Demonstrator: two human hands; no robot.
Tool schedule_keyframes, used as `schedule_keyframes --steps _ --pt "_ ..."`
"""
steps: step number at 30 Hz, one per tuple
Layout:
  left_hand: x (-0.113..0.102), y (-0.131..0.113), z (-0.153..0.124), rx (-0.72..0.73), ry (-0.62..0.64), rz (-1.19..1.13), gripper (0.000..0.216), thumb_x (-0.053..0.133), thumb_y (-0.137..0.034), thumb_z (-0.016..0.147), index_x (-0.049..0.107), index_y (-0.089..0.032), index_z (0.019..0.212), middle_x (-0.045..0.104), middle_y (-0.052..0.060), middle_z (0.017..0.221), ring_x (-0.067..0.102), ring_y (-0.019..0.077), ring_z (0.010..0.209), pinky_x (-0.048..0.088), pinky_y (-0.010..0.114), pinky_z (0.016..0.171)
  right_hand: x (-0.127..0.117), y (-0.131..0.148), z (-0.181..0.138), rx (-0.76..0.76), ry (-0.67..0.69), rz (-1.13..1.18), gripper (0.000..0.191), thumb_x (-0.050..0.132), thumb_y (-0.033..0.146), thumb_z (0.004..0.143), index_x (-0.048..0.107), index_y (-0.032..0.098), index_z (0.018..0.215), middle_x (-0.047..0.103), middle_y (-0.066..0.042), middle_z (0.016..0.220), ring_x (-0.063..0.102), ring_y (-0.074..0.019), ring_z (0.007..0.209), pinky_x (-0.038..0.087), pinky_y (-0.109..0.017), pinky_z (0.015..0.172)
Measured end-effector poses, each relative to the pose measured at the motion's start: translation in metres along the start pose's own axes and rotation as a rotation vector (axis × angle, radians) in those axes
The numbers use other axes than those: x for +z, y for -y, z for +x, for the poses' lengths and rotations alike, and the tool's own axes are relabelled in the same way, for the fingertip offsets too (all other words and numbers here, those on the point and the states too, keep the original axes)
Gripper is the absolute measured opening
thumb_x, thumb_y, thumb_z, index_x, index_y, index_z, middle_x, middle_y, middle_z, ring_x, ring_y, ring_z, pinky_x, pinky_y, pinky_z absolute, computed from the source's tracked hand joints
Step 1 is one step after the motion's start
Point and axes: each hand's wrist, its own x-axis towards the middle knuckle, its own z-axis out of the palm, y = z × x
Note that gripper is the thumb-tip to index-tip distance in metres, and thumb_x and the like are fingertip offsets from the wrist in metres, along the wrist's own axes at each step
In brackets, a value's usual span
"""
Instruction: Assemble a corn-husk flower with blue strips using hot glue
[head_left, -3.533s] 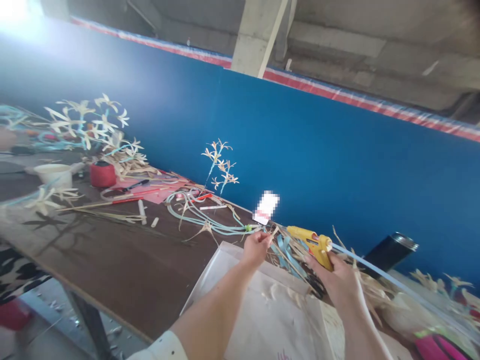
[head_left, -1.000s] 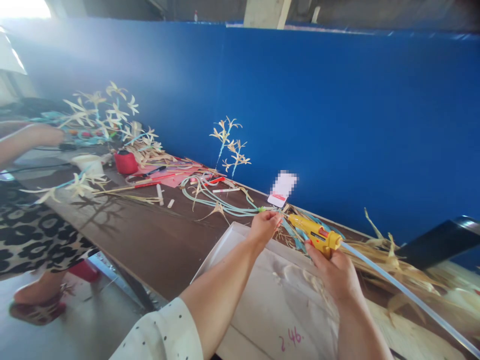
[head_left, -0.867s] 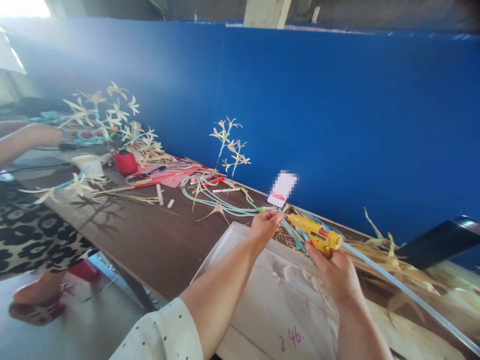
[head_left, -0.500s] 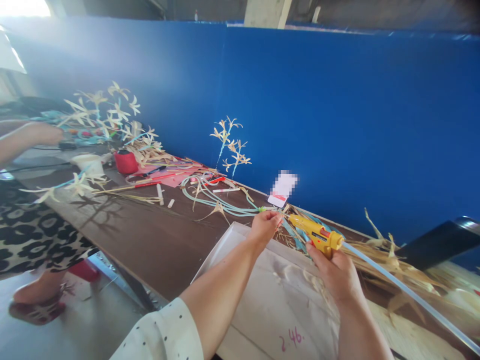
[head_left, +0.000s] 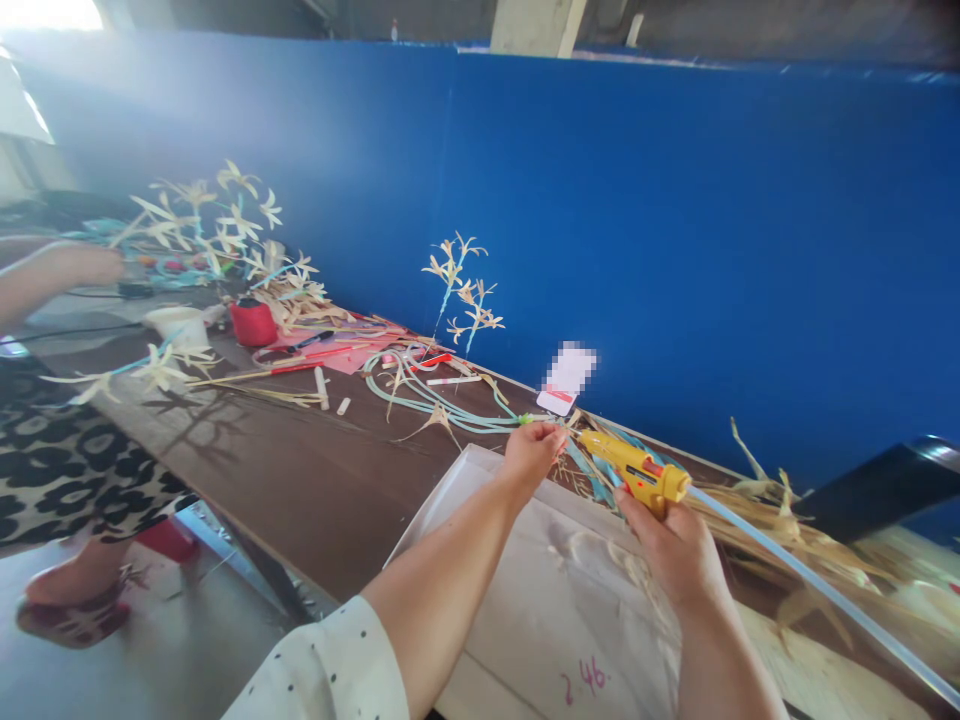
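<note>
My right hand (head_left: 670, 548) grips a yellow glue gun (head_left: 628, 465) with a long clear glue stick (head_left: 810, 587) trailing out behind it to the right. The gun's nozzle points left at a small straw piece on a pale blue stem (head_left: 537, 420), which my left hand (head_left: 531, 453) pinches between its fingertips. Both hands hover above the far edge of a white board (head_left: 480, 590) that lies on the brown table (head_left: 300, 470).
Straw flowers on stems (head_left: 459, 290) stand against the blue wall (head_left: 675, 230). A red spool (head_left: 253, 323), a white cup (head_left: 178, 325), coiled blue cord (head_left: 420, 400) and straw scraps litter the table. Another person's arm (head_left: 45, 280) is at far left. A black cylinder (head_left: 877, 490) lies at right.
Since 3.5 s ago the view has dropped and shifted left. In the last second both hands have stayed almost still, with the gun tip at the straw piece.
</note>
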Motion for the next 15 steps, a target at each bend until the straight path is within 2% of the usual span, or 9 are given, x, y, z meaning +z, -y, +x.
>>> schedule_keyframes --steps 5,15 --pt "0.0007 0.0011 0.0002 -0.001 0.002 -0.003 0.017 0.060 -0.029 0.070 0.062 -0.012 0.068 0.053 -0.001 0.057 0.044 0.0035 0.049 0.035 0.017 0.052 -0.0010 0.0002 0.0007 0.018 0.049 -0.001 0.040 0.054 0.056 0.071 0.064 0.017 0.070 0.061 -0.003 0.059 0.057 -0.0206 0.062 0.041 -0.027 0.058" --pt "0.0008 -0.0049 -0.0048 -0.020 -0.001 -0.019 0.018 0.065 -0.030 0.068 0.061 -0.012 0.067 0.052 -0.002 0.056 0.043 0.0037 0.048 0.035 0.018 0.052 0.0020 0.0021 -0.0021 0.028 -0.031 0.027 0.039 0.055 0.055 0.071 0.066 0.017 0.072 0.061 -0.002 0.058 0.058 -0.0213 0.063 0.041 -0.027 0.063"
